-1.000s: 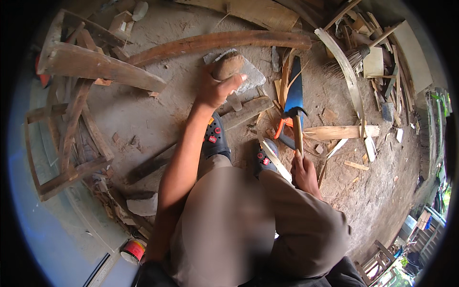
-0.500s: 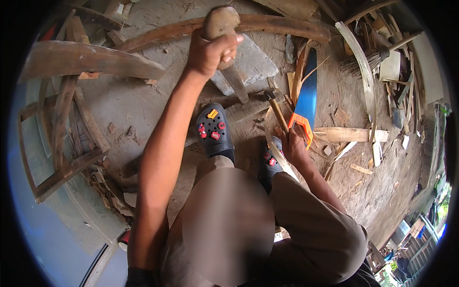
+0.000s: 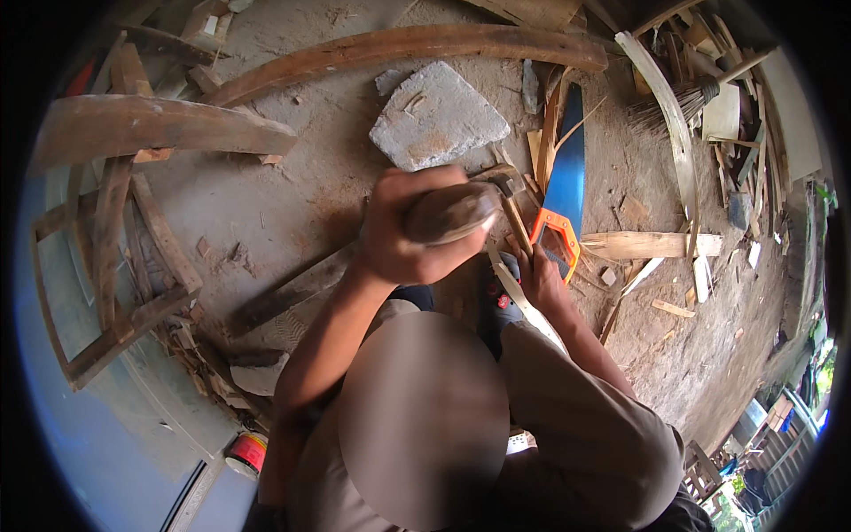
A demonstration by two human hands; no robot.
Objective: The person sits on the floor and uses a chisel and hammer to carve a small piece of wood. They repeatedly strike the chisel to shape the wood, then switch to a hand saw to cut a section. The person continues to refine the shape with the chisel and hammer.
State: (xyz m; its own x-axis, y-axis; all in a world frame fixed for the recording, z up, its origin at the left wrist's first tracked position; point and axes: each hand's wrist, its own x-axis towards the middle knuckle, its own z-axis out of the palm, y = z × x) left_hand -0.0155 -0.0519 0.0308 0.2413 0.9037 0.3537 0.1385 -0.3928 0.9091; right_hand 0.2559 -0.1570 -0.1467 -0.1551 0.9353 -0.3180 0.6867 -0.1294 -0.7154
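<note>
My left hand point(image 3: 412, 226) is closed around the thick wooden handle point(image 3: 454, 213) of a tool, its rounded end facing up. The rest of this tool is hidden beneath the fist. Just to its right, my right hand point(image 3: 542, 273) is closed on the slim wooden shaft of a hammer point(image 3: 516, 211). The hammer's dark head points away from me, close to the left fist. Beside the right hand lies a handsaw point(image 3: 566, 173) with a blue blade and an orange handle. A pale wood strip point(image 3: 534, 315) slants by my right wrist.
A grey stone slab point(image 3: 439, 115) lies beyond my hands. Behind it stretches a long curved timber point(image 3: 408, 49). A wooden beam point(image 3: 292, 288) rests on the ground at left, near a wooden frame point(image 3: 133, 310). Scrap wood and a stick broom point(image 3: 678, 106) lie at right.
My left hand has come down and nearer with the wooden-handled tool, uncovering the stone slab. My right hand stays near the saw; the hammer has shifted slightly.
</note>
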